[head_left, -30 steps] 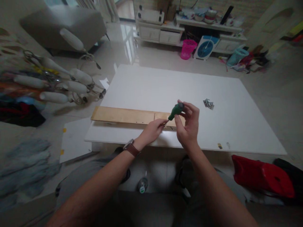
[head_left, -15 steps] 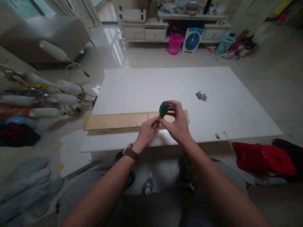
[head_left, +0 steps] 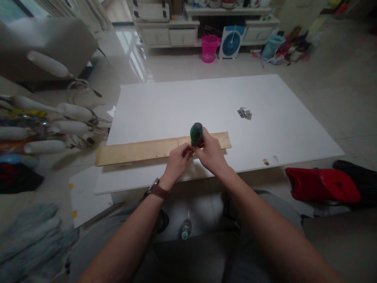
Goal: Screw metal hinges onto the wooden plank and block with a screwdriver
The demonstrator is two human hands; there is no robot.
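Head cam: long flat wooden plank [head_left: 135, 152], pale & smooth-looking w/ faint grain, lies lengthwise over the near-L part of a big matte white panel [head_left: 265, 118], shadow under its near edge. Two small dark holes nr that edge, thin dark line across it just L of the screwdriver [head_left: 196, 131]. Screwdriver = bulbous green handle w/ dark rounded butt, stood roughly upright over the plank's R half; tip hidden by the hands. Small pile of shiny metal brackets [head_left: 245, 113], flat w/ holes, on the panel farther back R, well apart from the plank.

Pose: both forearms reach fwd & inward, hands nearly meeting. RH (right hand [head_left: 212, 152]) grips the screwdriver handle, fingers wrapped round the far side, thumb twd the LH. LH (left hand [head_left: 177, 158]) is bent in at the plank's near edge, fingers bunched by the tool's lower end; tips hidden, can't tell if they're gripping anything. Brown-strap watch [head_left: 159, 190] on L wrist.
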